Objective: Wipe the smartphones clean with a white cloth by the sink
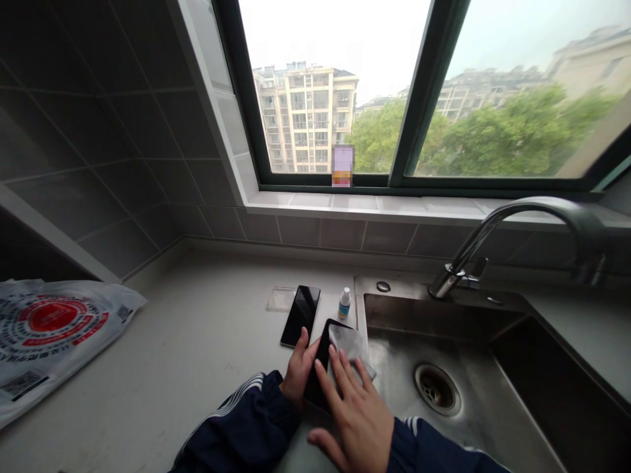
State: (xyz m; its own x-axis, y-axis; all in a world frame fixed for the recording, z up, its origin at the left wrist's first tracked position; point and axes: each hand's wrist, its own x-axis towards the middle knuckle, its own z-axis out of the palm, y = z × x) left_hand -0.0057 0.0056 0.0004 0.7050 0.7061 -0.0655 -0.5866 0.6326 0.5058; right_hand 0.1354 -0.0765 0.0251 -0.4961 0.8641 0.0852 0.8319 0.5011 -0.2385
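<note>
A black phone [321,372] is tilted in front of me, its left edge held in my left hand [298,369], fingers closed around it. Flat over the phone's face lies my right hand [352,410], fingers stretched and spread, pressing on a thin grey cloth [346,337]. The cloth covers the upper right of the phone and hangs past its edge. Just beyond my left hand, a second dark phone [302,314] rests on the counter. A small white-capped bottle [344,304] with a blue and yellow label stands upright behind the held phone.
A clear flat case [280,299] lies partly under the second phone. To the right is a steel sink [394,355] with a drain [437,389] and a curved faucet [458,253]. A printed plastic bag [59,328] sits at the left on the pale counter [197,341].
</note>
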